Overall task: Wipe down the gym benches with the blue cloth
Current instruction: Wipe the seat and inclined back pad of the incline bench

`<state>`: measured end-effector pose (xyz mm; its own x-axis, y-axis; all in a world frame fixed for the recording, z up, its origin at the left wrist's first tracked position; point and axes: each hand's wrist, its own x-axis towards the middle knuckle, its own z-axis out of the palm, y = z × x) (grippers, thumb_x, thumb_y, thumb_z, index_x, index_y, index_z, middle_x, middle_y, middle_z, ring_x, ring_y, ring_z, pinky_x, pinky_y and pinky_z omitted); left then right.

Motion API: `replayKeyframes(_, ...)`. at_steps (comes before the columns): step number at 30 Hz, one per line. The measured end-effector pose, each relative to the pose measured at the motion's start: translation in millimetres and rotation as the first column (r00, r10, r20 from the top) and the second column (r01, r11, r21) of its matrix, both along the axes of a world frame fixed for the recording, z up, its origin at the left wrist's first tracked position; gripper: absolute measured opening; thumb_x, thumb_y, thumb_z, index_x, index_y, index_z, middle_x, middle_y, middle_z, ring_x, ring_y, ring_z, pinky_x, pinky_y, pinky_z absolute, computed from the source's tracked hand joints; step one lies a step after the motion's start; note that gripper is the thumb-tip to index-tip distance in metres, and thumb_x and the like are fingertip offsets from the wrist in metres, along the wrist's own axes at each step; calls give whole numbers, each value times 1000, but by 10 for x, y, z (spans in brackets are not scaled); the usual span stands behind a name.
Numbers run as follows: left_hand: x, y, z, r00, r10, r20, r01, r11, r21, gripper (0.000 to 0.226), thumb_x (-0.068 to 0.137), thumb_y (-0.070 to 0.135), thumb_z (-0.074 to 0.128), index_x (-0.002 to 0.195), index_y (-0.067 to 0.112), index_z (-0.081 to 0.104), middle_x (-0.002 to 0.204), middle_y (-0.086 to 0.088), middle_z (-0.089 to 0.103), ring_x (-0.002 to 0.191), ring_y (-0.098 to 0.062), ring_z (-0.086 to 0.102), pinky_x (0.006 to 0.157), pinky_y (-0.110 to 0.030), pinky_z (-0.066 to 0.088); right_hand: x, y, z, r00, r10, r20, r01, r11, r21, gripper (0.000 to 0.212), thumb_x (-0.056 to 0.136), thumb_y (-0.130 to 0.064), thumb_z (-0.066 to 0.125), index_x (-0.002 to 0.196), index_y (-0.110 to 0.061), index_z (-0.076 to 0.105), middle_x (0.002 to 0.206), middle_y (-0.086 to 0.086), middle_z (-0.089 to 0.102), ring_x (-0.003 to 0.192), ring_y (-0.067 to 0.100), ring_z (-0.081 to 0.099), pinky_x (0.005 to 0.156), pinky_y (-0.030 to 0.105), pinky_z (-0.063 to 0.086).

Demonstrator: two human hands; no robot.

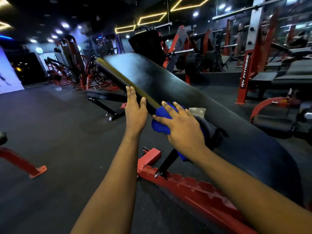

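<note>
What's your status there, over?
Left hand rests on edge of bench pad. Right hand presses blue cloth against it. Nothing lying on pad ahead.

Dark rubber floor (50, 132), red weight machines (179, 39) behind, yellow hexagonal light strips (184, 7) on a black ceiling (50, 7).

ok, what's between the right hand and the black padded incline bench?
The bunched blue cloth, pressed under the right hand against the black padded bench; seen in the head view.
</note>
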<state>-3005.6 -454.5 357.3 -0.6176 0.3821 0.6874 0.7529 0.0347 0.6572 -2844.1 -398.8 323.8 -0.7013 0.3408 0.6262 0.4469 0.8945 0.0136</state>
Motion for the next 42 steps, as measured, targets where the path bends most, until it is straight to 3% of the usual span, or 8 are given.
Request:
replayKeyframes(4, 176, -43, -143, 996, -68, -53, 66, 997, -32, 62, 101, 13, 49, 154, 4, 19, 164, -6, 6, 149, -16, 15, 112, -13, 13, 376, -76, -291, 997, -71, -16, 72, 997, 37, 75, 73, -18, 71, 139, -47, 48, 161, -1, 27, 144, 33, 30, 108, 51, 37)
replayKeyframes(7, 218, -40, -158, 997, -64, -51, 59, 994, -93, 62, 102, 14, 46, 155, 3, 13, 164, -6, -1, 150, -20, 13, 114, -19, 14, 228, -104, -27, 998, -55, 20, 56, 996, -74, 65, 85, -27, 65, 140, -53, 42, 165, -9, 13, 148, 30, 20, 113, 49, 29)
replayKeyframes(16, 500, 152, -263, 992, -59, 108, 59, 998, 6, 60, 106, 16, 35, 155, 4, 2, 163, -6, -11, 150, -16, -6, 91, 10, -10, 795, -94, -550, 990, -110, -85, 111, 994, 4, 75, 72, -19, 75, 136, -50, 50, 156, -4, 37, 141, 30, 36, 104, 47, 41)
replayKeyframes(25, 827, 304, -328, 992, 53, 115, -62, 995, 79, 59, 104, 12, 32, 154, -1, 3, 163, -13, -7, 151, -26, -6, 110, -11, -7, 971, -56, -571, 993, -119, -11, 119, 993, 6, 65, 82, -27, 69, 137, -53, 46, 159, -4, 31, 143, 31, 33, 105, 49, 40)
replayKeyframes(31, 1382, 325, -619, 977, 78, -197, -96, 992, -86, 57, 102, 22, 37, 154, 5, 20, 164, -8, 5, 151, -23, -7, 121, -37, -3, 1601, -117, -914, 984, -169, -57, 167, 985, -40, 69, 81, -32, 69, 140, -56, 41, 158, -2, 34, 142, 31, 35, 103, 50, 41)
replayKeyframes(34, 1539, 350, -737, 958, 59, -282, -102, 985, -139, 53, 102, 26, 34, 151, 6, 31, 163, -7, 14, 151, -25, -9, 123, -42, -2, 1531, -115, -829, 985, -166, -50, 160, 982, -101, 52, 87, -40, 64, 134, -55, 47, 159, -5, 32, 144, 29, 31, 106, 52, 38)
replayKeyframes(39, 1552, 337, -788, 935, 87, -343, -147, 977, -155, 51, 102, 30, 31, 145, 6, 43, 160, -6, 27, 151, -25, -5, 123, -43, 0, 1956, -99, -1157, 985, -160, -67, 160, 987, -8, 70, 84, -26, 67, 143, -53, 39, 160, -3, 30, 145, 30, 29, 107, 52, 37)
replayKeyframes(42, 1691, 329, -844, 906, 52, -419, -130, 978, -161, 48, 102, 30, 33, 143, 9, 47, 157, -4, 34, 152, -24, -1, 123, -41, -3, 2182, -145, -1355, 971, -176, -164, 168, 984, -64, 64, 85, -33, 54, 144, -52, 38, 159, -2, 32, 144, 30, 31, 108, 54, 36)
